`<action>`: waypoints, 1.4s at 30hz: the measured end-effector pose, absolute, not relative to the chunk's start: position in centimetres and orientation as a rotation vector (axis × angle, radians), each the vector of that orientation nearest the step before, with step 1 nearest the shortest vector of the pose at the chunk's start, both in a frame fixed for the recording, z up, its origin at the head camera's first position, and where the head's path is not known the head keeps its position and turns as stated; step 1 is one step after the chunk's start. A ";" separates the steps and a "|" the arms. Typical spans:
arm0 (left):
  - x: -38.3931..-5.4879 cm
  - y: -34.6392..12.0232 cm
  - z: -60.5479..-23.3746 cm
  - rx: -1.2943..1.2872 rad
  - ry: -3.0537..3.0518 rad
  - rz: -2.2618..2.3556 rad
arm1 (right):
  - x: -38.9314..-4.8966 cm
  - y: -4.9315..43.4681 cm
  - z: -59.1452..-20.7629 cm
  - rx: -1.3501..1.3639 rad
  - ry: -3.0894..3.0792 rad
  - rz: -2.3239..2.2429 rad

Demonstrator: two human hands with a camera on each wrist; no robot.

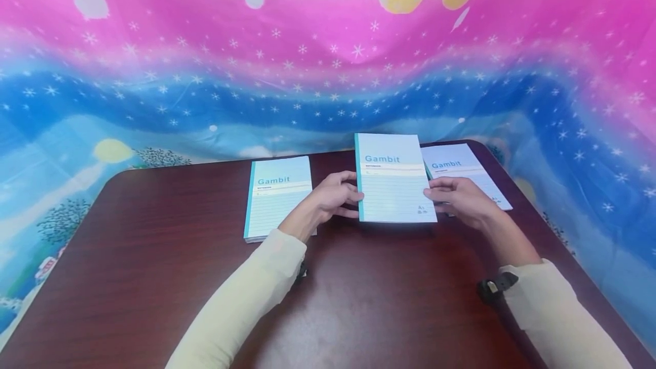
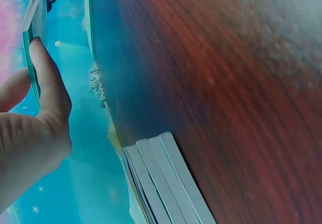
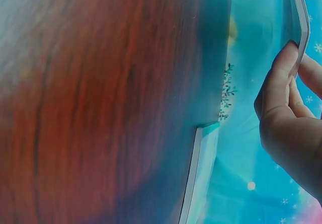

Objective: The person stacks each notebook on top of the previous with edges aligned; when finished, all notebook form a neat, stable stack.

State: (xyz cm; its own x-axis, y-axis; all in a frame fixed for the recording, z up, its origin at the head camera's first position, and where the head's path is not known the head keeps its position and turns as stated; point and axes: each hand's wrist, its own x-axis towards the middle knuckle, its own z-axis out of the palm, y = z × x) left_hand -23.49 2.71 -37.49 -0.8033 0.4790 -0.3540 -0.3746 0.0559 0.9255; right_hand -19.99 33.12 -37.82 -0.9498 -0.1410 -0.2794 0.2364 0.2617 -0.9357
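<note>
Held notebook: the white notebook (image 1: 396, 187) is up off the table (image 1: 154, 278), between the two hands, cover facing the person.
Left fingers: the left hand (image 1: 335, 195) pinches its green spine (image 1: 358, 155), thumb and fingers clamped across that edge.
Right fingers: the right hand (image 1: 461, 198) pinches the page edge opposite, thumb and fingers to either side of it.
Slip risk: both grips look to be only on the margins, so if one loosened, the notebook could tip or drop.
Bump risk: the right hand is close to the other notebook (image 1: 471, 169); a low knuckle could push that one towards the table's edge.
Head view only: printed covers, and the neighbour on the right partly hidden behind the held one.
Left wrist view: the stack of notebooks (image 2: 166, 183) shows its separate layers, which the head view barely gives.
Right wrist view: the thumb's press on the page edge; the left hand's grip can't be judged there.
</note>
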 end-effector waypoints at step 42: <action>-23.2 -2.9 -37.2 0.075 1.811 1.897 | -21.5 27.9 -37.2 -0.055 2.028 -1.995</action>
State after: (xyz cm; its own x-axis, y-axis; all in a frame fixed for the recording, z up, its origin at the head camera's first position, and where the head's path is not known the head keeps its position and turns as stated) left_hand -23.24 -2.89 -37.24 -0.8675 0.3944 -0.3031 -0.3211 0.0212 0.9468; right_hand -21.50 27.90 -37.17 -0.9555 -0.2320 -0.1822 0.1784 0.0376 -0.9832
